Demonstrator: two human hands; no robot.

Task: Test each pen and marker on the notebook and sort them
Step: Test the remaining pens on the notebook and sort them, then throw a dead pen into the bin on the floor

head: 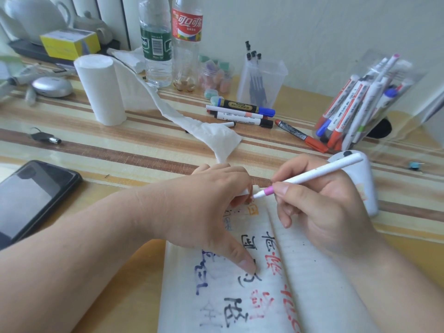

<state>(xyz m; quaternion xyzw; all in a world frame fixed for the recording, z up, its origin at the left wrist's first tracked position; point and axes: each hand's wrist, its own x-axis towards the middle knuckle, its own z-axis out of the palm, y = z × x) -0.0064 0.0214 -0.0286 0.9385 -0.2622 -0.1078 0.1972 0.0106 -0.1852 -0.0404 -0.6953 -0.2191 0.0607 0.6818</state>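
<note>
One Coca-Cola bottle [187, 44], pen [312, 175] at inked notebook [300, 280]

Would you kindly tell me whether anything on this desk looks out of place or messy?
Yes: a long strip lies unrolled from the tissue roll and trails, twisted, across the table, ending just behind the left hand. The marker writing on the notebook looks blotchy and bled.

The pen [312, 175] in my fingers [282, 189] is smooth white plastic, and so is the cap [243, 192]. The notebook [312, 272] is matt paper, a bit wrinkly. The desk [144, 152] has a shiny clear cover over rough striped cloth. The phone [31, 200] is glossy black. The bottles [157, 66] are clear plastic.
</note>
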